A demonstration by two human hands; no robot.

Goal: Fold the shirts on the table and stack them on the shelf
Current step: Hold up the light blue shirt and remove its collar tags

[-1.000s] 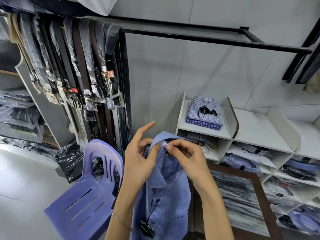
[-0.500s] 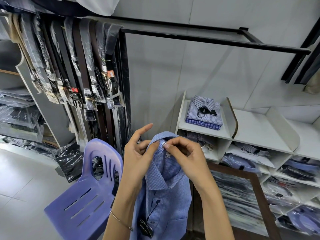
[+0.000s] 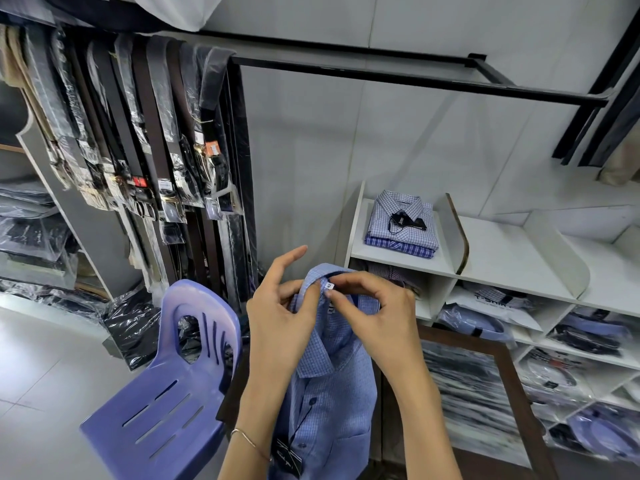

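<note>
A blue fine-checked shirt (image 3: 329, 393) of thin woven cloth is held up in the air in front of the person, its long axis running vertically, collar uppermost and its buttoned front turned toward the camera; a dark hang tag (image 3: 287, 457) dangles near its lower left. The collar is pinched by the left hand (image 3: 280, 320) between thumb and curled fingers, with the index finger raised straight, and a thin bracelet (image 3: 247, 438) is worn on that wrist. The collar band beside a small white size label (image 3: 329, 286) is pinched by the right hand (image 3: 374, 313), its fingers curled. Just left of the shirt a smooth purple plastic chair (image 3: 162, 393) with a slotted seat is seen, with bare tiled floor (image 3: 38, 375) beyond it. A dark wooden table edge (image 3: 519, 393) runs to the lower right. Farther off, a white compartmented shelf (image 3: 502, 258) with rounded dividers is seen; a stack of folded checked shirts (image 3: 401, 223) lies in its top left compartment, against the left wall, and the neighbouring top compartment offers room. Plastic-wrapped belts (image 3: 145, 133) hang at the far left.
</note>
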